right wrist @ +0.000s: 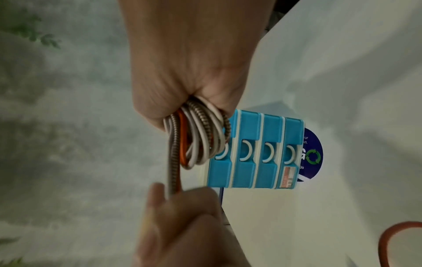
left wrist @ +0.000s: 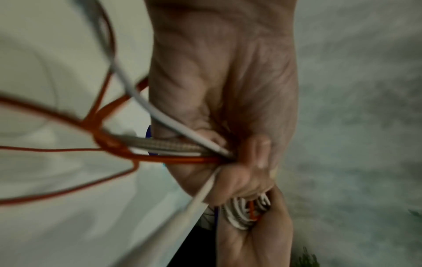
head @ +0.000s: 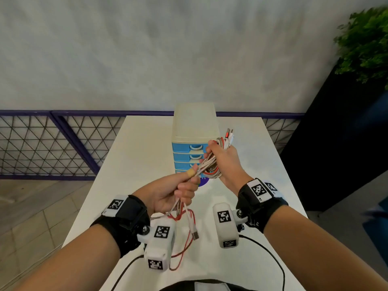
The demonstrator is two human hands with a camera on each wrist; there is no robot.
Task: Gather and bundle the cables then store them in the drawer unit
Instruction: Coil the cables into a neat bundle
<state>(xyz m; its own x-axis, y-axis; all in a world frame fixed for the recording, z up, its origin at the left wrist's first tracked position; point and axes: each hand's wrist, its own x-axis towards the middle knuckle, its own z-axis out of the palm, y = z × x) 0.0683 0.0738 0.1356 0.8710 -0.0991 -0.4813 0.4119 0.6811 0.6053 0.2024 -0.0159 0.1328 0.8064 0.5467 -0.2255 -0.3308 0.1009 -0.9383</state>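
Both hands hold a set of white, red and braided metal cables above the white table (head: 136, 148). My right hand (head: 222, 160) grips the coiled loops of the cable bundle (head: 212, 171) (right wrist: 200, 137), plug ends sticking up past its fingers. My left hand (head: 180, 190) (left wrist: 239, 162) pinches the strands running out of the coil, and the loose tails (head: 186, 225) (left wrist: 68, 150) hang below it toward the table. The drawer unit (head: 195, 131) (right wrist: 255, 153), cream with blue drawers, stands just behind the hands; all visible drawers are closed.
A round blue sticker (right wrist: 312, 155) lies on the table in front of the drawer unit. A purple mesh railing (head: 52, 143) runs along the far left. A dark planter (head: 336, 143) with a green plant (head: 365, 45) stands at the right.
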